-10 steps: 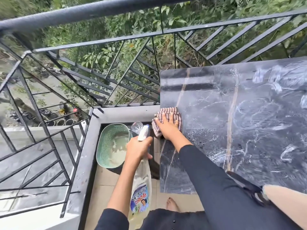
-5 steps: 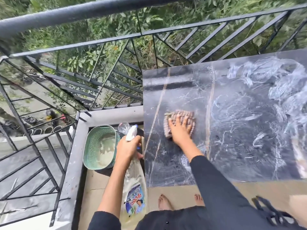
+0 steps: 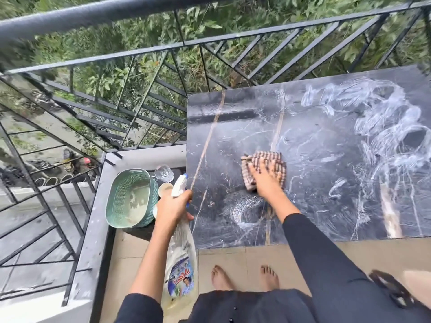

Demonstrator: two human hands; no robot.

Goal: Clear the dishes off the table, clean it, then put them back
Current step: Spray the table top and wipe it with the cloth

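right hand (image 3: 265, 180) flat on cloth (image 3: 268, 164), table (image 3: 326, 183) | left hand (image 3: 172, 206) gripping spray bottle (image 3: 180, 252)

A: What kind of place is being looked at here?

B: A home balcony, upstairs. A black metal railing (image 3: 210, 40) is seen beyond both hands, and leafy greenery (image 3: 140, 29) is spotted through its bars, with a street and parked motorbikes (image 3: 77, 159) way down past the left hand (image 3: 172, 206).

A: And the home part?

B: A dark marble-look table (image 3: 326, 159) is pressed under the right hand (image 3: 265, 180), which lies flat on a striped cloth (image 3: 263, 169). A spray bottle (image 3: 179, 252) is gripped by the left hand. Just beyond it, a green plastic basket (image 3: 116, 206) and a drinking glass (image 3: 164, 173) are parked on a low stand. Beige floor tiles (image 3: 233, 255) and bare feet (image 3: 245, 277) are seen below the hands.
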